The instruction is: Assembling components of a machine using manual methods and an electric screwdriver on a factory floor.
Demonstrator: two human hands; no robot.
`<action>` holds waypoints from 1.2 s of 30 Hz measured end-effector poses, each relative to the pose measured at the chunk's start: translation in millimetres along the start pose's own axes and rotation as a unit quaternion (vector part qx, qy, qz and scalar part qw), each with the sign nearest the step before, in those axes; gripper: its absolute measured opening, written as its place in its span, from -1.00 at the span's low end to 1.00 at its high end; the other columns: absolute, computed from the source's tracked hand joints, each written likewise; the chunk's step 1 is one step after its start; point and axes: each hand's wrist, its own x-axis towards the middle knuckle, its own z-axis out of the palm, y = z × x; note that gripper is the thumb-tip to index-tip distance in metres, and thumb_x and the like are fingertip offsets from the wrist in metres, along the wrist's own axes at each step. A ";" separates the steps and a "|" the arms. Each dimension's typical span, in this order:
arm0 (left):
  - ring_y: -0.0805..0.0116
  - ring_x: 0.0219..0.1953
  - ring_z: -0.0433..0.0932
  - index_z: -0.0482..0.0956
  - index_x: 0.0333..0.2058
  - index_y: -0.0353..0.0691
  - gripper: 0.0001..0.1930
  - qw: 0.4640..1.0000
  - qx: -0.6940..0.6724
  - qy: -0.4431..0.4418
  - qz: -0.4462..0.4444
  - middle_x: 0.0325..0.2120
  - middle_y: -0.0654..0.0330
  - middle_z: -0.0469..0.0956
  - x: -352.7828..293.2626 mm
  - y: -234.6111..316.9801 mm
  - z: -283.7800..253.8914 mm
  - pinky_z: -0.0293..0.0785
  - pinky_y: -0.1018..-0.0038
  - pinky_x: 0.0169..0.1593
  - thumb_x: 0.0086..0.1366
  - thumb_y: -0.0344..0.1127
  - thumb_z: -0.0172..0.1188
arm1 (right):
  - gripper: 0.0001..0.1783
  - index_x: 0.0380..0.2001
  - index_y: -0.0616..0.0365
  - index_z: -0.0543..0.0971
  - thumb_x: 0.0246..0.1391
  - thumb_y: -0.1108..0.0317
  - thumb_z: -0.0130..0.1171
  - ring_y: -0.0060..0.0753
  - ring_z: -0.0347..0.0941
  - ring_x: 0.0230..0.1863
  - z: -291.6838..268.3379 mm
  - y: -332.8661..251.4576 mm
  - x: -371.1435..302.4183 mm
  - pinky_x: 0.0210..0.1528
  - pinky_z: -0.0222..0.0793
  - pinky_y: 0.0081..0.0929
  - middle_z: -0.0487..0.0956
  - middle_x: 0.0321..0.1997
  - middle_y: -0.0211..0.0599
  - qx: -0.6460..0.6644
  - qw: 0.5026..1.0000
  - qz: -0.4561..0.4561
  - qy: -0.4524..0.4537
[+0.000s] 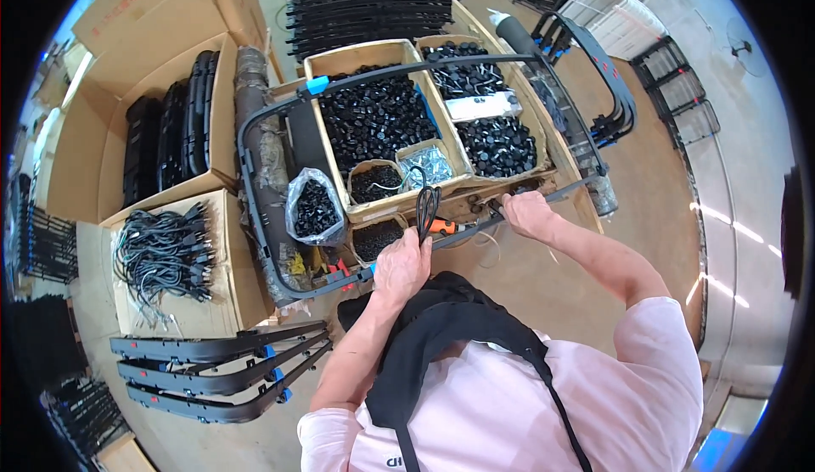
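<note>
My left hand is closed around a folded black power cord, whose loops stand up above the fist. A thin pale wire end trails toward the small-parts bins. Over the bench lies a large black rounded frame with blue clips; its near bar runs beside both hands. My right hand is at the right of that bar, fingers bent together over the wooden ledge. Whatever its fingertips grip is too small to make out. Between the hands lies an orange-and-black tool, partly covered.
Wooden trays hold many black plastic parts and a white box. A clear bag of black parts stands left of them. Further left, cords lie on a carton. Stacked black frames stand at lower left.
</note>
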 end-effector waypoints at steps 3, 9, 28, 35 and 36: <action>-0.18 -0.47 0.65 0.44 -0.24 -0.29 -0.73 1.000 0.015 0.014 -0.017 -0.53 -0.11 0.62 0.5 4.7 1.8 0.56 0.01 -0.37 0.47 -0.17 0.20 | -0.71 -0.22 0.16 0.60 0.21 0.14 0.19 -0.15 0.71 -0.39 8.7 9.4 6.2 -0.38 0.57 -0.18 0.69 -0.46 -0.25 -0.050 0.996 -0.053 0.056; -0.11 -0.49 0.66 0.43 -0.27 -0.25 -0.73 0.996 0.067 0.031 -0.057 -0.53 -0.06 0.63 -2.0 10.9 10.8 0.58 0.06 -0.38 0.45 -0.18 0.23 | -0.61 -0.06 0.18 0.47 0.33 0.06 0.13 0.07 0.71 -0.28 27.6 19.2 -12.5 -0.20 0.59 -0.04 0.71 -0.35 0.01 0.133 0.984 -0.073 0.099; 0.47 -0.52 0.47 0.47 -0.16 -0.18 -0.61 0.796 -0.528 -0.063 -0.290 -0.50 0.29 0.43 -4.1 120.5 59.7 0.48 0.46 -0.39 0.64 0.05 -0.04 | -0.64 -0.13 0.11 0.58 0.54 0.07 -0.04 -0.44 0.52 -0.40 -82.7 -0.5 88.4 -0.28 0.44 -0.39 0.56 -0.42 -0.51 0.963 0.252 -0.063 -0.072; 0.31 -0.45 0.53 0.43 -0.15 -0.12 -0.62 0.679 -0.655 -0.076 -0.323 -0.45 0.25 0.47 -19.1 160.3 43.0 0.53 0.38 -0.30 0.62 0.10 0.00 | -0.70 -0.27 0.14 0.45 0.52 0.22 -0.15 -0.66 0.02 -0.72 -95.0 27.1 152.8 -0.67 -0.07 -0.53 0.17 -0.64 -0.61 0.988 0.122 0.077 -0.053; 0.30 -0.43 0.55 0.43 -0.15 -0.12 -0.62 0.675 -0.661 -0.079 -0.317 -0.43 0.24 0.48 -20.4 165.7 40.9 0.53 0.39 -0.28 0.62 0.09 -0.01 | -0.71 -0.28 0.14 0.45 0.51 0.24 -0.14 -0.65 0.01 -0.72 -94.4 35.7 159.9 -0.67 -0.08 -0.53 0.17 -0.65 -0.60 0.989 0.119 0.078 -0.039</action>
